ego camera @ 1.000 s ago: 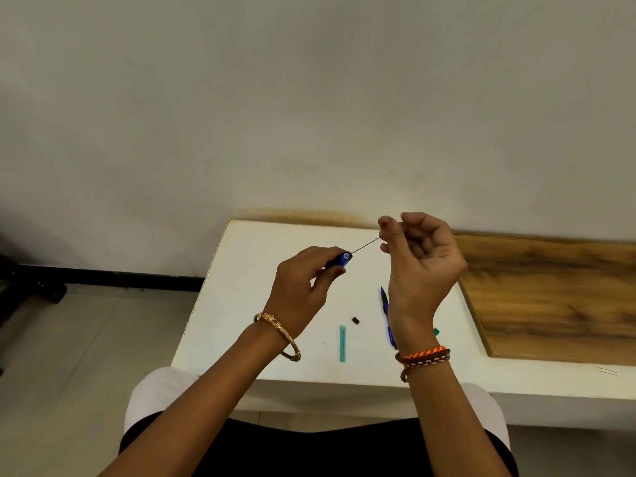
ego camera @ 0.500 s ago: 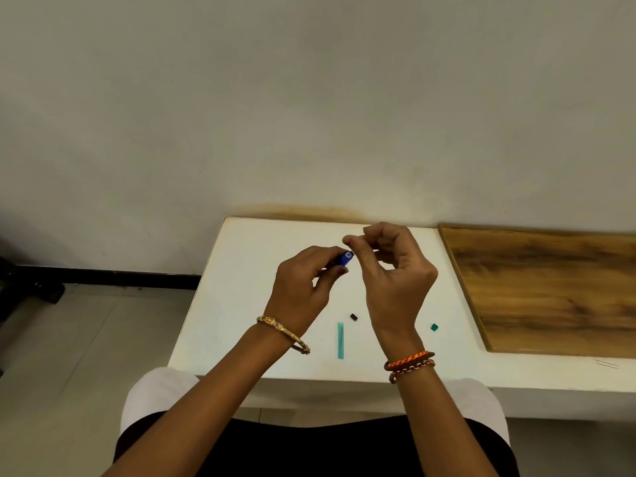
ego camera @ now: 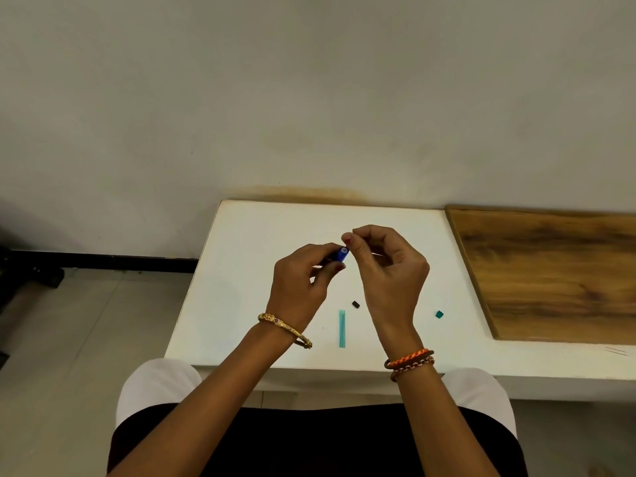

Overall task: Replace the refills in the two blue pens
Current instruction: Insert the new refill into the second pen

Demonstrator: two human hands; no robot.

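My left hand point(ego camera: 303, 287) grips a blue pen point(ego camera: 341, 253) above the white table point(ego camera: 247, 270); only the pen's open end shows past my fingers. My right hand point(ego camera: 385, 266) pinches its thumb and forefinger right at that open end, where the thin refill is hidden between the fingertips. The second blue pen is hidden behind my right hand.
On the table lie a teal refill case point(ego camera: 342, 328), a small black cap piece point(ego camera: 356, 304) and a small teal cap point(ego camera: 439, 314). A wooden board point(ego camera: 550, 270) covers the right side. The wall stands just behind the table; the floor lies to the left.
My right hand moved left to the pen's open end, and the thin refill that stretched between the hands a second ago no longer shows. My left hand stayed put.
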